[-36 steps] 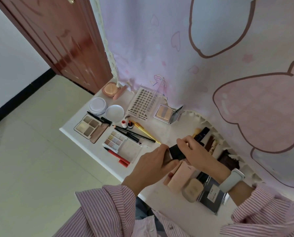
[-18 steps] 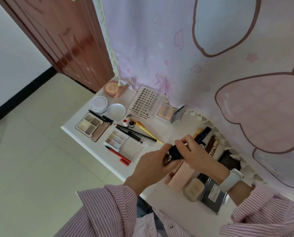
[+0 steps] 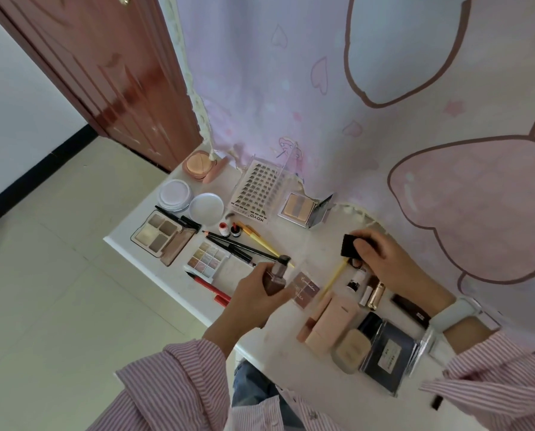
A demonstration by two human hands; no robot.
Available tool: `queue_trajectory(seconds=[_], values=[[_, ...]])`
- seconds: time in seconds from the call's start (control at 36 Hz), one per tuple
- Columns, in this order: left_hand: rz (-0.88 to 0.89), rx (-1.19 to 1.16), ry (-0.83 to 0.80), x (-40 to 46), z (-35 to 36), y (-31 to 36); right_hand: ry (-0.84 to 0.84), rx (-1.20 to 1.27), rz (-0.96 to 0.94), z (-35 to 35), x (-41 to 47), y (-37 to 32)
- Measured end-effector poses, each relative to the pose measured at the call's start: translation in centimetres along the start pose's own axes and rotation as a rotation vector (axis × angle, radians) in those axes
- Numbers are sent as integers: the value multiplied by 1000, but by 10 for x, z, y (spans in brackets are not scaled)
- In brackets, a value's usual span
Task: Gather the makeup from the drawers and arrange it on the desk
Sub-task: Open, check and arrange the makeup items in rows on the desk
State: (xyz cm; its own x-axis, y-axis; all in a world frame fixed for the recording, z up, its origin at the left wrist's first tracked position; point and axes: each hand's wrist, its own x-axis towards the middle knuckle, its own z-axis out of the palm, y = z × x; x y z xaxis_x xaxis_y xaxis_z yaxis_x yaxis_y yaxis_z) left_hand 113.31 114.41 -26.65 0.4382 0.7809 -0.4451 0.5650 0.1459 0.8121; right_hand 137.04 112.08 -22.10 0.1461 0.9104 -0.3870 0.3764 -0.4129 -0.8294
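From the head camera, the white desk [image 3: 179,275] runs from lower right to upper left against a pink curtain [image 3: 384,104], with a red-brown door [image 3: 104,73] at upper left. The left hand [image 3: 250,303] has its fingers curled round a brown bottle [image 3: 274,276], held upright just above the desk's front part, its dark pump top uncovered. The right hand [image 3: 381,259] is well apart from it, further back near the curtain, pinching a black cap [image 3: 350,245] between thumb and fingers; a pale watch [image 3: 456,315] sits on that wrist, and both sleeves are pink-striped. Between the hands a small mauve palette [image 3: 305,290] lies flat. Just right of it lie a beige tube [image 3: 331,321], a round beige compact [image 3: 351,346] and a dark box [image 3: 390,356], side by side and touching. Behind these, near the right hand, stand or lie a few small lipsticks [image 3: 375,293]; which is which I cannot tell. Left of the bottle lie a nine-pan palette [image 3: 207,256], a red pencil [image 3: 212,286], black pencils [image 3: 238,244] and a yellow brush [image 3: 260,239]. Further left is an open four-pan palette [image 3: 159,233], then two round white jars [image 3: 191,202], a peach puff case [image 3: 199,164], a lash tray [image 3: 257,192] and an open mirrored compact [image 3: 303,211] beside the curtain.
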Motion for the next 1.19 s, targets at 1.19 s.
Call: queue_trajectory(seconds=[1.19], values=[[57, -169, 495, 91, 29, 27, 258, -464, 9, 84, 65, 44]])
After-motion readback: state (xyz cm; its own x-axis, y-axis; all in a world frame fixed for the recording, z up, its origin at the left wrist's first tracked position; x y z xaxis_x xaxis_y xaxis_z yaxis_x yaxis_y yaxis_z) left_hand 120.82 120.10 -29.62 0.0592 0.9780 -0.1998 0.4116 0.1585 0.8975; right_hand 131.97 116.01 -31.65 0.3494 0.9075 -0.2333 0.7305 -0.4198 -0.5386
